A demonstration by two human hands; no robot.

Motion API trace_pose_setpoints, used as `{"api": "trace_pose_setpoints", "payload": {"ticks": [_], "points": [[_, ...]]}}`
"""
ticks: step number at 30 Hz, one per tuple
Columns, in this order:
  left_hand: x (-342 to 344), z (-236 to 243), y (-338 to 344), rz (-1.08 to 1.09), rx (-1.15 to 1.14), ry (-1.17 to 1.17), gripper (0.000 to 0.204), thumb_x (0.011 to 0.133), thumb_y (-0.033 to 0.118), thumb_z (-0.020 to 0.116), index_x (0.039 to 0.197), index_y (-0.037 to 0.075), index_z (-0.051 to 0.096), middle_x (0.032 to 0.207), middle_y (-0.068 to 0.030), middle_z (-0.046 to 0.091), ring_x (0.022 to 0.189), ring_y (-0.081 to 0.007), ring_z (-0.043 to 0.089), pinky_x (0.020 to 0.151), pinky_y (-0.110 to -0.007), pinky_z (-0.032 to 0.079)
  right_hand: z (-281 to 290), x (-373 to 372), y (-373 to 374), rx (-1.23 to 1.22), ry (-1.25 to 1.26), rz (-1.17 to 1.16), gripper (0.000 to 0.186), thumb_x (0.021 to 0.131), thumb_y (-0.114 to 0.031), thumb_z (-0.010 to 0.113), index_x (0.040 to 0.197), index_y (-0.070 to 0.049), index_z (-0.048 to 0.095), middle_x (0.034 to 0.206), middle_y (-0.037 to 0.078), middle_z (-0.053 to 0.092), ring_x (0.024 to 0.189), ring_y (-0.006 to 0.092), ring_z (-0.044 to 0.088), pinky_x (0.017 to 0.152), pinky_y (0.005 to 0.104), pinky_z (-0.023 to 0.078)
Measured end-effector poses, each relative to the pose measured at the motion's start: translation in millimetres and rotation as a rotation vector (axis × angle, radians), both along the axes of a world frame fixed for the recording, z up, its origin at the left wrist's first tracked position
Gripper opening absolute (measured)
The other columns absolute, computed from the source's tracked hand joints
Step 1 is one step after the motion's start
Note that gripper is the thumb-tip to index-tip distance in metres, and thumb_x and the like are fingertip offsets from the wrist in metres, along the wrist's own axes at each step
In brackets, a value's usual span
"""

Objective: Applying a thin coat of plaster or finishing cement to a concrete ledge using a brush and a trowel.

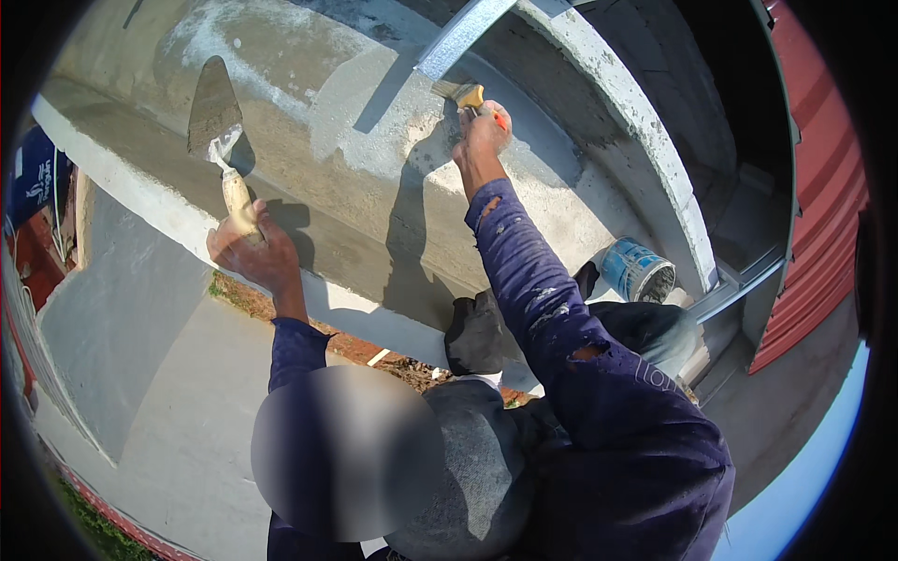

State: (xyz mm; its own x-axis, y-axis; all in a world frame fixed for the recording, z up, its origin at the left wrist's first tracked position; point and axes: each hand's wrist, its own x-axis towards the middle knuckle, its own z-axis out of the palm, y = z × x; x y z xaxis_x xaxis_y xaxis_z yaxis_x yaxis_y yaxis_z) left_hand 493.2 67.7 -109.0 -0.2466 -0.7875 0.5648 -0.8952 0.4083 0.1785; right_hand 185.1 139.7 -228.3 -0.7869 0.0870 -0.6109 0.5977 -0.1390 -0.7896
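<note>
My left hand (251,245) grips the wooden handle of a pointed trowel (214,106), its blade raised over the concrete channel (360,210). My right hand (482,140) is closed on a flat paintbrush (470,93) with a yellow handle, its bristles at a pale, whitish patch of the channel, just below a metal bar (458,42). A blue bucket (629,266) with grey mix inside sits to the right of my right forearm, near my dark shoe (472,337).
A curved concrete rim (617,84) borders the channel on the right, with a dark opening, metal rails and red corrugated sheeting (814,187) beyond. A narrow white edge runs along the near side, with reddish ground below. A dark blue tank (33,178) stands far left.
</note>
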Motion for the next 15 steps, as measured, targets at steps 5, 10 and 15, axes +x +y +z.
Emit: {"api": "trace_pose_setpoints", "payload": {"ticks": [5,10,15], "points": [[1.7,-9.5,-4.1,0.066,0.099,0.012,0.035,0.085,0.031,0.077,0.086,-0.001,0.064,0.083,-0.0188,0.061,0.09,-0.0393,0.056,0.081,-0.051,0.041,8.0,-66.7,126.2,0.05,0.032,-0.256,0.01,0.096,-0.007,0.061,0.105,-0.006,0.057,0.091,0.011,0.065,0.072,0.021,0.069,0.061,0.0295,0.061],[-14.4,1.4,-4.8,0.072,0.076,-0.01,0.04,0.086,0.036,0.074,0.087,-0.003,0.064,0.083,-0.0199,0.062,0.089,-0.0414,0.056,0.081,-0.052,0.043,-16.0,-131.3,261.8,0.231,0.292,-0.253,0.013,0.093,-0.006,0.066,0.103,-0.007,0.059,0.094,0.012,0.066,0.079,0.0266,0.071,0.067,0.0362,0.065],[-9.4,10.3,-0.5,0.133,0.176,-0.082,0.041,0.088,0.037,0.073,0.088,-0.003,0.065,0.085,-0.0214,0.063,0.089,-0.0424,0.058,0.081,-0.052,0.044,-8.3,-128.4,280.9,0.632,0.454,-0.13,0.004,0.094,-0.007,0.064,0.095,-0.006,0.06,0.086,0.008,0.066,0.078,0.0192,0.066,0.067,0.0342,0.053]]}}
